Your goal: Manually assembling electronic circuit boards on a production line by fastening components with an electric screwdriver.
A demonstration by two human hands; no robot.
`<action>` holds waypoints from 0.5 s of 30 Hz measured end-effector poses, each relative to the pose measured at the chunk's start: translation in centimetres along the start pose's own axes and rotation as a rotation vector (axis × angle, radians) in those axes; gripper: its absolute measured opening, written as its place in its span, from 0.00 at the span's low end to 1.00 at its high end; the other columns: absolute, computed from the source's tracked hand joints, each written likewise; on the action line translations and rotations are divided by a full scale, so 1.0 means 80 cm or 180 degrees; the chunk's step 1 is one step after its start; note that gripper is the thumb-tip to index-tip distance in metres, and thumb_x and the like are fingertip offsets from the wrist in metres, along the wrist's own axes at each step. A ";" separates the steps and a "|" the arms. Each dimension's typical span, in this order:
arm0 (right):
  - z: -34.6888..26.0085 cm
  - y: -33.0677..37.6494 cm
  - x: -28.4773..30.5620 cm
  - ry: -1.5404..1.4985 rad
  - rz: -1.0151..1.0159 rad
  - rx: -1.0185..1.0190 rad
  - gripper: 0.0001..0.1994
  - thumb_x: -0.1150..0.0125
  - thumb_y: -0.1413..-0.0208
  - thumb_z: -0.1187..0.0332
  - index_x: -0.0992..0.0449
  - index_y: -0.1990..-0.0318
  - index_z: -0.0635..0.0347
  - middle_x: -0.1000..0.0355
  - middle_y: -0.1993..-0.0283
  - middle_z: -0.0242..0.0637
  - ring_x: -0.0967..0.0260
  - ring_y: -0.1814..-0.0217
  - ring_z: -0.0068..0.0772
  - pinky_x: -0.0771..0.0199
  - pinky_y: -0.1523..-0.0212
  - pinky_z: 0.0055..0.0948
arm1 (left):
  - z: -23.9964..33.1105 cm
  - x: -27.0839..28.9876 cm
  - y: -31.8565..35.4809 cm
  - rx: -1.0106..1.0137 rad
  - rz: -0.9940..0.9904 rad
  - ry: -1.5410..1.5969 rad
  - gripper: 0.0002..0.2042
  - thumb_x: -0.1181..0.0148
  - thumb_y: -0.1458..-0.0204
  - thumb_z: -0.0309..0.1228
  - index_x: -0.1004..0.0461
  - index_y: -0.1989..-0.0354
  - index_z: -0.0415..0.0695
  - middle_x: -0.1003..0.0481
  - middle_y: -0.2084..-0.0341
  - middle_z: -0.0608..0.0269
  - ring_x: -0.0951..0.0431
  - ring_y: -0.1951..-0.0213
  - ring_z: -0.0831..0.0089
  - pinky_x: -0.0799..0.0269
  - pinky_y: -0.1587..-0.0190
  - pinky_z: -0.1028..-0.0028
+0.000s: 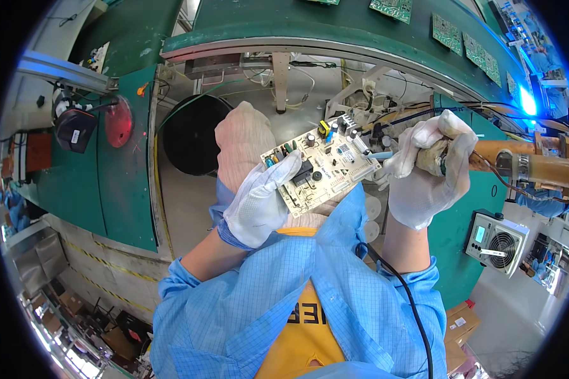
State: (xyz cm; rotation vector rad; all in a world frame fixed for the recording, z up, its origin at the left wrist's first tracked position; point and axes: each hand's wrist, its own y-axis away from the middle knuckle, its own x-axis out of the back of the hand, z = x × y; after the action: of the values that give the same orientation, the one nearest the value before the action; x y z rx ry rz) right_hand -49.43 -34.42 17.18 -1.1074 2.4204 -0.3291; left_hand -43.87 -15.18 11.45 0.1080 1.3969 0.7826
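My gloved left hand (259,202) grips a cream circuit board (329,165) by its left edge and holds it tilted above my lap. Capacitors, a yellow-wrapped transformer, black blocks and white connectors stand on its upper face. Closed around a tool with a tan, wrapped-looking grip (431,158) is my gloved right hand (431,174). A blue-grey tip (380,155) points from that hand to the board's right edge; whether it touches is not clear. The fingers hide most of the tool, so its exact kind cannot be made out.
A green conveyor (335,39) carrying several circuit boards (447,33) runs across the back. Left is a green bench (63,183) with a black device (76,129) under red light. A black bin (193,136) stands below. At right are an orange-brown pipe (537,169) and a fan unit (496,243).
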 end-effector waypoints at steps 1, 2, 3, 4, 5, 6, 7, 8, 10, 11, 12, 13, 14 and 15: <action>-0.001 0.000 0.001 0.0126 -0.0019 0.0005 0.18 0.61 0.32 0.56 0.33 0.53 0.63 0.32 0.72 0.41 0.39 0.86 0.24 0.36 0.87 0.20 | 0.000 0.000 0.001 0.0001 0.0002 0.0001 0.17 0.50 0.38 0.31 0.34 0.45 0.35 0.27 0.53 0.53 0.24 0.51 0.66 0.24 0.49 0.70; 0.000 0.000 0.003 0.0124 -0.0019 0.0003 0.18 0.61 0.32 0.56 0.33 0.53 0.63 0.32 0.72 0.41 0.39 0.86 0.24 0.36 0.87 0.20 | -0.001 -0.001 0.002 -0.0053 -0.0014 -0.0046 0.17 0.50 0.38 0.31 0.34 0.45 0.34 0.27 0.53 0.53 0.24 0.51 0.66 0.24 0.49 0.70; 0.001 0.001 0.006 -0.0072 -0.0049 -0.0042 0.20 0.62 0.32 0.54 0.33 0.53 0.63 0.32 0.72 0.41 0.39 0.87 0.24 0.36 0.87 0.20 | -0.001 -0.001 0.003 -0.0106 -0.0030 -0.0093 0.17 0.49 0.38 0.31 0.34 0.45 0.34 0.26 0.53 0.53 0.23 0.51 0.66 0.24 0.49 0.70; 0.001 0.001 0.008 -0.0265 -0.0078 -0.0088 0.21 0.63 0.32 0.52 0.33 0.53 0.63 0.32 0.72 0.41 0.39 0.87 0.24 0.36 0.87 0.21 | -0.002 0.000 0.003 -0.0104 -0.0026 -0.0092 0.17 0.49 0.38 0.31 0.34 0.45 0.34 0.26 0.53 0.53 0.23 0.51 0.66 0.24 0.49 0.70; 0.001 0.000 0.006 -0.0262 -0.0073 -0.0089 0.21 0.63 0.32 0.52 0.33 0.53 0.63 0.32 0.72 0.41 0.39 0.87 0.24 0.36 0.87 0.21 | -0.003 0.002 0.002 -0.0125 0.0003 -0.0135 0.17 0.49 0.39 0.31 0.34 0.46 0.34 0.26 0.53 0.53 0.23 0.52 0.66 0.24 0.49 0.70; 0.000 0.000 0.003 -0.0344 -0.0015 -0.0077 0.22 0.62 0.33 0.52 0.30 0.53 0.64 0.31 0.72 0.40 0.40 0.87 0.23 0.40 0.87 0.21 | -0.003 0.003 0.000 -0.0143 0.0033 -0.0176 0.17 0.49 0.39 0.31 0.33 0.46 0.34 0.26 0.53 0.53 0.23 0.52 0.66 0.24 0.49 0.70; 0.000 -0.001 0.001 -0.0424 0.0045 -0.0067 0.24 0.61 0.34 0.52 0.27 0.54 0.65 0.30 0.72 0.39 0.42 0.88 0.23 0.43 0.88 0.21 | -0.004 0.003 -0.001 -0.0132 0.0035 -0.0172 0.17 0.49 0.39 0.31 0.33 0.46 0.34 0.26 0.53 0.53 0.23 0.52 0.66 0.24 0.49 0.70; 0.001 -0.001 0.002 -0.0419 0.0044 -0.0070 0.24 0.61 0.34 0.52 0.27 0.54 0.65 0.30 0.72 0.39 0.42 0.88 0.23 0.43 0.88 0.21 | -0.003 0.002 -0.003 -0.0123 0.0044 -0.0116 0.17 0.49 0.39 0.31 0.33 0.46 0.34 0.26 0.53 0.53 0.23 0.52 0.66 0.24 0.49 0.70; 0.005 -0.003 0.007 -0.0183 -0.0023 -0.0128 0.23 0.63 0.33 0.50 0.31 0.53 0.62 0.31 0.72 0.42 0.41 0.89 0.26 0.36 0.89 0.22 | -0.001 0.008 -0.010 -0.0110 0.0056 -0.0046 0.16 0.49 0.39 0.31 0.33 0.46 0.33 0.26 0.54 0.53 0.23 0.52 0.67 0.24 0.49 0.70; 0.003 -0.004 0.004 -0.0230 -0.0052 -0.0130 0.23 0.63 0.33 0.50 0.31 0.53 0.62 0.31 0.72 0.42 0.41 0.89 0.26 0.36 0.89 0.22 | -0.001 0.014 -0.012 -0.0104 0.0055 0.0013 0.16 0.48 0.40 0.30 0.32 0.47 0.33 0.25 0.54 0.53 0.23 0.53 0.67 0.24 0.49 0.71; 0.001 -0.005 -0.001 -0.0400 0.0038 -0.0213 0.24 0.60 0.35 0.48 0.30 0.55 0.63 0.31 0.72 0.40 0.41 0.88 0.25 0.40 0.89 0.22 | 0.000 0.019 -0.013 -0.0107 0.0057 0.0074 0.16 0.47 0.40 0.30 0.32 0.47 0.33 0.25 0.55 0.54 0.22 0.54 0.67 0.24 0.50 0.71; -0.001 -0.006 -0.006 -0.0579 0.0119 -0.0304 0.25 0.56 0.37 0.46 0.28 0.56 0.64 0.30 0.72 0.39 0.42 0.88 0.25 0.44 0.88 0.22 | 0.002 0.021 -0.012 -0.0180 0.0082 0.0070 0.16 0.47 0.40 0.30 0.32 0.47 0.33 0.25 0.55 0.54 0.22 0.54 0.67 0.24 0.50 0.71; 0.005 -0.006 -0.003 -0.0256 0.0285 -0.0256 0.25 0.55 0.38 0.46 0.28 0.56 0.63 0.30 0.72 0.38 0.42 0.87 0.25 0.45 0.89 0.22 | 0.005 0.023 -0.016 -0.0233 0.0075 -0.0018 0.16 0.47 0.41 0.30 0.31 0.48 0.33 0.24 0.56 0.54 0.22 0.54 0.67 0.24 0.50 0.71; 0.011 -0.009 0.003 0.0045 0.0444 -0.0195 0.25 0.54 0.38 0.46 0.28 0.56 0.62 0.30 0.72 0.38 0.43 0.86 0.26 0.46 0.89 0.22 | 0.012 0.024 -0.020 -0.0306 0.0068 -0.0122 0.16 0.46 0.41 0.29 0.31 0.48 0.33 0.24 0.56 0.54 0.22 0.55 0.68 0.24 0.51 0.71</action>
State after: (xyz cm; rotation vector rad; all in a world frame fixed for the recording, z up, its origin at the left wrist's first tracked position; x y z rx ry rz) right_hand -48.69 -35.10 16.59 -0.9577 2.5194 -0.2193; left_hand -42.39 -14.96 9.27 0.0631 1.3216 0.8599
